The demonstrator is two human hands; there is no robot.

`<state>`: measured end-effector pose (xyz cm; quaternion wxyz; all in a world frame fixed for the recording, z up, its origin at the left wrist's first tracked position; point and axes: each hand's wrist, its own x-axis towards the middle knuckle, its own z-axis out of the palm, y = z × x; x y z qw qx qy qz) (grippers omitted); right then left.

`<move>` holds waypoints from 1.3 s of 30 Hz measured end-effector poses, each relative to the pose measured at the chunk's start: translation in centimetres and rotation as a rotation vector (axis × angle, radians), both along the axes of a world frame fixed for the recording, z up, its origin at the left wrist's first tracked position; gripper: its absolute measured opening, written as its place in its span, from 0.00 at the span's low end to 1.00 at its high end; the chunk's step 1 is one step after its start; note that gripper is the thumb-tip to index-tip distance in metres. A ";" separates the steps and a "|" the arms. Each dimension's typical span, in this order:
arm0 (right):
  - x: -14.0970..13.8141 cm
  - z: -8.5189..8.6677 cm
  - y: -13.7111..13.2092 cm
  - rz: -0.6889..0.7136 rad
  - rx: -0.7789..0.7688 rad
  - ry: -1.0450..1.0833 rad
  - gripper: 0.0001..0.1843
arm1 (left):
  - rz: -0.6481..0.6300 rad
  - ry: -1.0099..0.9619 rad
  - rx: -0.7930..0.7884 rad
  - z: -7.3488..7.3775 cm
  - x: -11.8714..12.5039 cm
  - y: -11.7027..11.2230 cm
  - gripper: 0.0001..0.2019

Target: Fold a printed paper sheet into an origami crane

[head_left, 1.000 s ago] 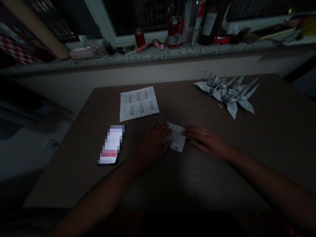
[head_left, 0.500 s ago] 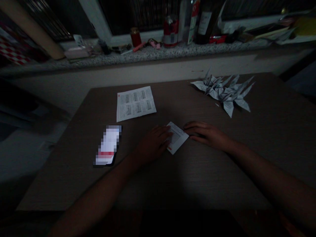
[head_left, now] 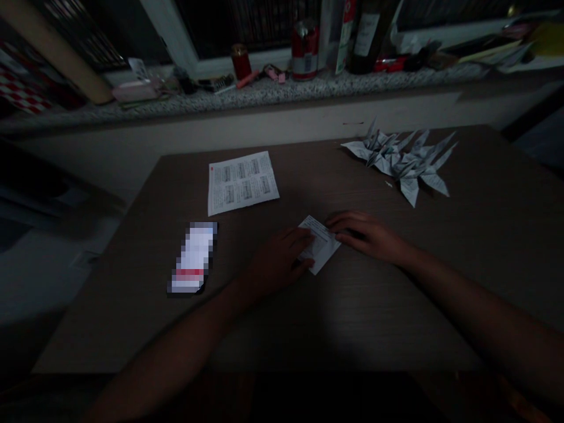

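Note:
A small square of folded printed paper [head_left: 324, 249] lies turned like a diamond on the table in front of me. My left hand [head_left: 282, 255] rests over its left side, fingers stretched across the print and thumb apart near the lower edge. Those fingers hide the paper's left corner. At the upper right edge, my right hand [head_left: 368, 235] touches the paper with its fingertips, the thumb by the right corner. A dark gap shows between that thumb and the fingers.
A printed sheet [head_left: 242, 183] lies at the back left of the table [head_left: 282, 329], with a lit phone [head_left: 194, 258] nearer. Several folded paper cranes [head_left: 405, 161] cluster at the back right. Behind, a stone sill [head_left: 264, 97] carries a red can [head_left: 305, 50], a jar and bottles.
The folded paper has shifted slightly right under my left hand. My right hand's fingers and thumb have come onto its right edge. The view has tilted a little.

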<state>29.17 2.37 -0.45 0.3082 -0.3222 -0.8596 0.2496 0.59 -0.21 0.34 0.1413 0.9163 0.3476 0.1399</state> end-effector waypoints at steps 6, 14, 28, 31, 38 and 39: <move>-1.3 -0.1 -0.3 -0.084 -0.022 0.004 0.08 | -0.059 0.018 0.031 -0.1 0.2 -0.2 0.19; -2.6 -0.4 0.2 -0.215 -0.029 -0.076 0.05 | -0.096 -0.014 -0.012 0.2 -0.3 -0.3 0.17; -3.5 -0.4 1.2 -0.206 -0.005 -0.165 0.06 | -0.186 -0.079 -0.071 0.3 -0.6 -0.2 0.20; -3.7 -0.6 1.4 -0.200 0.002 -0.167 0.06 | -0.211 -0.060 -0.026 0.2 -0.7 -0.2 0.20; -3.8 -0.6 1.7 -0.194 -0.014 -0.146 0.06 | -0.210 -0.014 -0.019 0.5 -0.6 -0.4 0.20; -3.7 -0.6 1.7 -0.194 -0.028 -0.135 0.07 | -0.209 -0.014 -0.022 0.5 -0.6 -0.4 0.20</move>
